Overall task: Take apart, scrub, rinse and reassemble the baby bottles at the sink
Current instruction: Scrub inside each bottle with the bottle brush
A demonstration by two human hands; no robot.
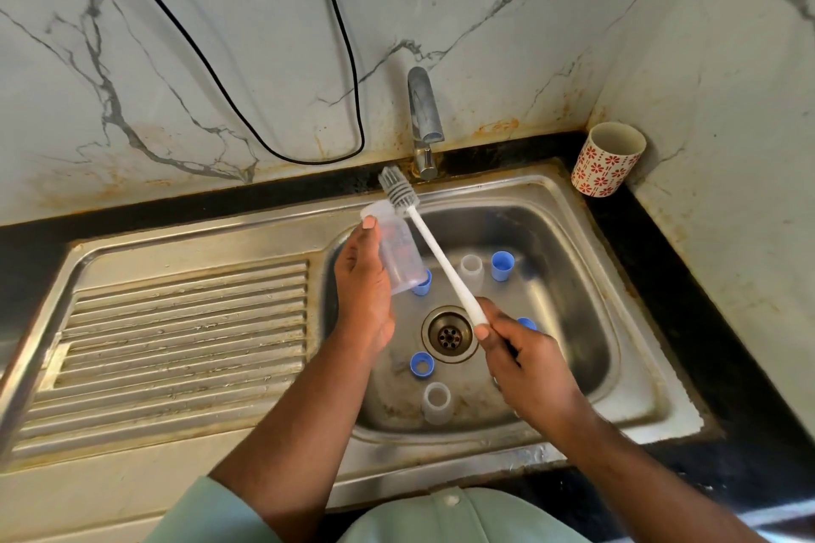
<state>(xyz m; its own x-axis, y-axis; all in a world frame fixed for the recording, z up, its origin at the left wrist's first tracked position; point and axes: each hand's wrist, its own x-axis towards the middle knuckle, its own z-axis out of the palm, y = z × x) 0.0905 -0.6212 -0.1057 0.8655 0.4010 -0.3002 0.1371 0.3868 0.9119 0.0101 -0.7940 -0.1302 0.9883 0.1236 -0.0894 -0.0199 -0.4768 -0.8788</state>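
Scrubbing step: left hand (366, 282) grips a clear bottle (397, 251), right hand (525, 348) clasps the brush (434, 251), bristles outside at twelve o'clock, needing insertion next.

Red-flowered cup (607, 159) in the counter corner; black cable (247, 119) on wall.

left hand (364, 278) — fingers curled, gripping | right hand (525, 359) — fingers curled, gripping
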